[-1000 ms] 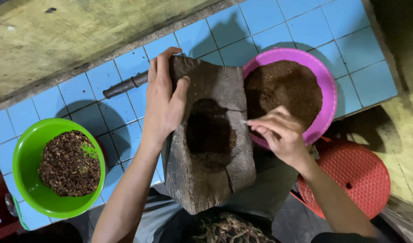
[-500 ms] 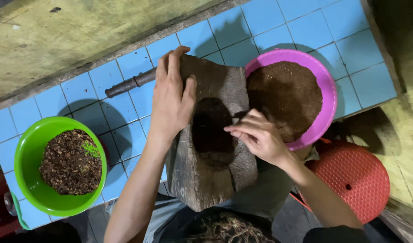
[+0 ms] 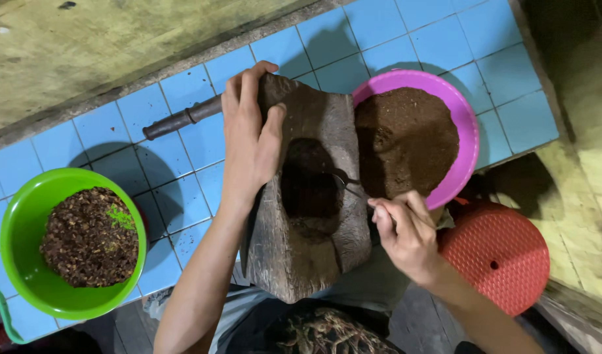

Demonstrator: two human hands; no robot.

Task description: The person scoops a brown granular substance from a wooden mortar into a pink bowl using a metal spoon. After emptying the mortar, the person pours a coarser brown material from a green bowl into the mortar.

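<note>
Gripping the far end of the stone mortar (image 3: 314,196), the left hand (image 3: 252,141) lay flat over its upper left edge, fingers curled over the top rim and thumb spread toward the dark hollow in the middle; the mortar sat tilted against the near edge of the blue-tiled worktop (image 3: 170,157), its lower end overhanging toward the person's lap. The right hand (image 3: 402,229) was pinched shut on a thin dark tool (image 3: 343,178), perhaps a spoon, whose tip reached into the hollow just at its right rim; the handle was mostly hidden by the fingers. Touching the mortar's right side stood a pink bowl (image 3: 468,131) filled with fine brown powder (image 3: 406,137), partly overhanging the worktop's near edge. Behind the left hand a dark pestle (image 3: 179,120) lay on the tiles, its near end hidden under the hand and mortar. Well to the left sat a green bowl (image 3: 25,216) holding coarse dark brown bits (image 3: 84,239) with a small green fleck on top. Below the pink bowl, off the worktop, stood a red plastic stool (image 3: 497,255), just beside the right wrist
</note>
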